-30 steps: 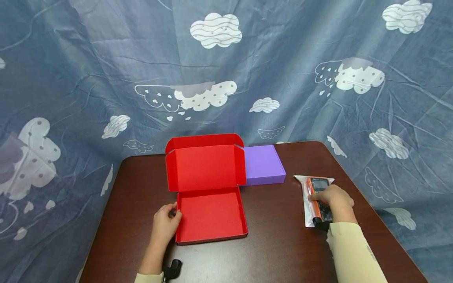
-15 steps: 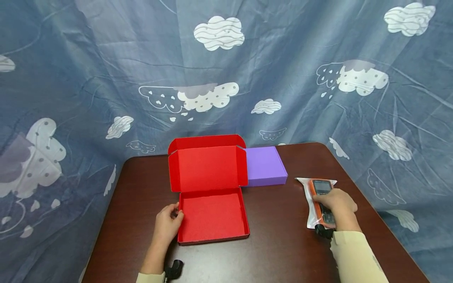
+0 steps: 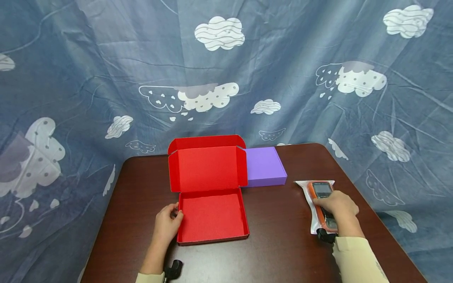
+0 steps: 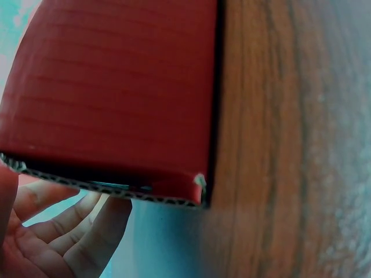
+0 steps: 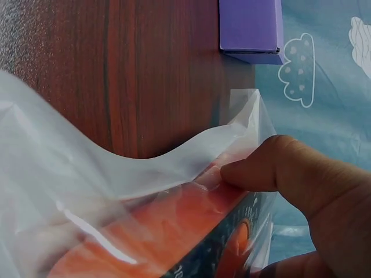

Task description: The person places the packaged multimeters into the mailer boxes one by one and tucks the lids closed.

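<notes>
An orange-and-black multimeter [image 3: 320, 204] in a clear plastic bag [image 3: 315, 220] is at the right of the table. My right hand [image 3: 341, 206] grips it from above, thumb on the left side in the head view. In the right wrist view the thumb [image 5: 272, 168] presses the bag film against the orange casing; the other fingers are mostly hidden. An open red cardboard box [image 3: 212, 218] lies left of centre, lid raised at the back. My left hand [image 3: 168, 224] pinches its left wall, thumb at the rim. The left wrist view has the box's red front wall [image 4: 110, 87] close up.
A closed purple box [image 3: 265, 167] sits behind and to the right of the red one, partly covered by its lid flap. The dark wooden table [image 3: 272, 236] reaches back to a blue cloud-patterned curtain [image 3: 293, 59].
The right hand has drawn the bagged multimeter slightly toward the table's near side, keeping hold of it. The left hand and the red box stay together as before; the head view shifted slightly.
</notes>
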The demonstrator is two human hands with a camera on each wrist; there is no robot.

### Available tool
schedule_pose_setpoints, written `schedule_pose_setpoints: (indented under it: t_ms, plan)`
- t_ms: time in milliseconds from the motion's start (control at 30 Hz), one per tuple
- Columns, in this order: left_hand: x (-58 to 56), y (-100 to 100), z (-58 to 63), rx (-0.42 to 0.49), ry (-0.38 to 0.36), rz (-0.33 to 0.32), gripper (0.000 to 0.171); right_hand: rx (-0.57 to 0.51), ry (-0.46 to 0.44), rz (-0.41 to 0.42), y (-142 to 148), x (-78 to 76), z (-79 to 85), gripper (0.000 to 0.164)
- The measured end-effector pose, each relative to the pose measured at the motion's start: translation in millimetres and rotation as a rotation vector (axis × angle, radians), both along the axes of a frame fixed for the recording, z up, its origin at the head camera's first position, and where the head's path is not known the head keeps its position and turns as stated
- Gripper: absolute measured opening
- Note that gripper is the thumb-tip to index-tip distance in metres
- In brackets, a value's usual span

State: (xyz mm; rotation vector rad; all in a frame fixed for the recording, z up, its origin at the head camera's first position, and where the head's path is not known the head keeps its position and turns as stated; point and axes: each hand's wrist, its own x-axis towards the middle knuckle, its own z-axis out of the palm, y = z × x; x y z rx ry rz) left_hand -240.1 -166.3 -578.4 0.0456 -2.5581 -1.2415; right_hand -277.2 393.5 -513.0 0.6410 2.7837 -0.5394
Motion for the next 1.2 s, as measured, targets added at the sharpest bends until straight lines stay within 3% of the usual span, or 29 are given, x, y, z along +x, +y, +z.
schedule_pose_setpoints:
  t_ms: [333,600,833,1200]
  plan:
    - [0.5,-0.2,0.6,0.004,0.0,-0.003,0.026,-0.015,0.001,0.051,-5.0,5.0,3.9,0.08]
    - [-0.7,0.9,-0.2,0.003,-0.002,0.006,0.025,-0.039,0.008,0.158,-15.5,9.8,14.5,0.074]
    - [-1.2,0.8,0.0,0.003,-0.016,0.005,0.025,-0.012,0.037,0.263,-18.9,10.4,13.6,0.09]
    - [-2.9,0.8,-0.7,-0.007,0.003,0.001,0.024,0.013,0.134,0.406,-24.2,9.0,11.3,0.092]
